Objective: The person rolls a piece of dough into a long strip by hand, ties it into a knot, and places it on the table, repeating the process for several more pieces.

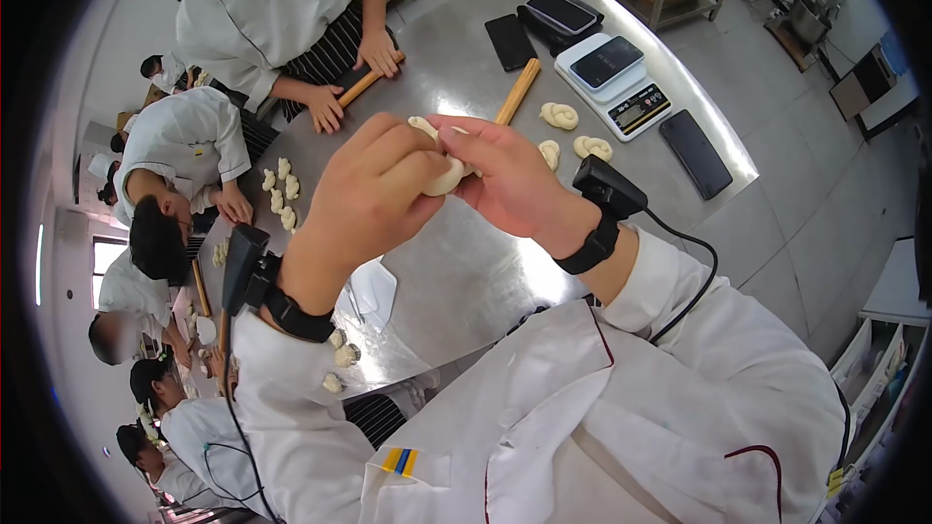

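Note:
Both hands are raised over the metal table, holding one strand of pale dough (448, 178) between them. My left hand (374, 189) has its fingers curled around the dough's left side. With thumb and fingers pinched, my right hand (515, 175) grips the other side. A loop hangs below the fingers and one end sticks up above; the rest is hidden by the hands. Just beyond my right hand lie a knotted dough piece (559, 115), a second knot (592, 147) and a third, partly covered knot (549, 154). A wooden rolling pin (517, 93) rests behind the hands.
A digital scale (636, 109) carries a phone (608, 61); another phone (695, 153) lies near the table edge. A clear scraper-like sheet (373, 293) sits under my left forearm. Across the table, a person's hands (379, 51) rest on a rolling pin (371, 80). Several shaped dough pieces (278, 201) lie left.

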Action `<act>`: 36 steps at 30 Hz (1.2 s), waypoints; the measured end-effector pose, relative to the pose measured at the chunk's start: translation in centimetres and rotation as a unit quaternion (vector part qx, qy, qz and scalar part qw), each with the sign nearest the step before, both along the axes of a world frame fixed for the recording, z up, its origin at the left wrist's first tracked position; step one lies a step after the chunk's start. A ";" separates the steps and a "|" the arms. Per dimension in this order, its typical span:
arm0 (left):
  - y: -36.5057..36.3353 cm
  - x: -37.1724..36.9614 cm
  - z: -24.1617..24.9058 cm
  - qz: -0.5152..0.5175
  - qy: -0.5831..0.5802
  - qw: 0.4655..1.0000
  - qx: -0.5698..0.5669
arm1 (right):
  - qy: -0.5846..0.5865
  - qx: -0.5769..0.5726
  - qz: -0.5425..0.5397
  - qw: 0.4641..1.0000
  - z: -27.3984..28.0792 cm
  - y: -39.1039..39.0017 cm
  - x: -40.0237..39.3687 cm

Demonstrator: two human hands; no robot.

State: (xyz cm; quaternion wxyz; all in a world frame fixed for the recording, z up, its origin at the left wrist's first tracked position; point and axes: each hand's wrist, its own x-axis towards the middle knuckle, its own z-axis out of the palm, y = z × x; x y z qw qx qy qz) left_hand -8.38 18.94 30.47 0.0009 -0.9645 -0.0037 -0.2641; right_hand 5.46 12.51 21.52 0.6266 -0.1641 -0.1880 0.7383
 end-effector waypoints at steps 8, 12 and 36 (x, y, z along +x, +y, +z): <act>-0.2 -0.3 -3.6 0.162 -0.117 0.863 -0.464 | -0.240 0.184 -0.163 0.939 -0.5 0.5 0.3; -0.1 -0.4 -3.2 0.242 -0.070 0.763 -0.595 | -0.226 0.188 -0.122 0.948 0.0 0.7 1.6; -0.2 -1.7 -6.1 0.017 -0.292 0.540 -0.789 | -0.250 0.141 -0.031 0.957 -1.1 2.3 3.1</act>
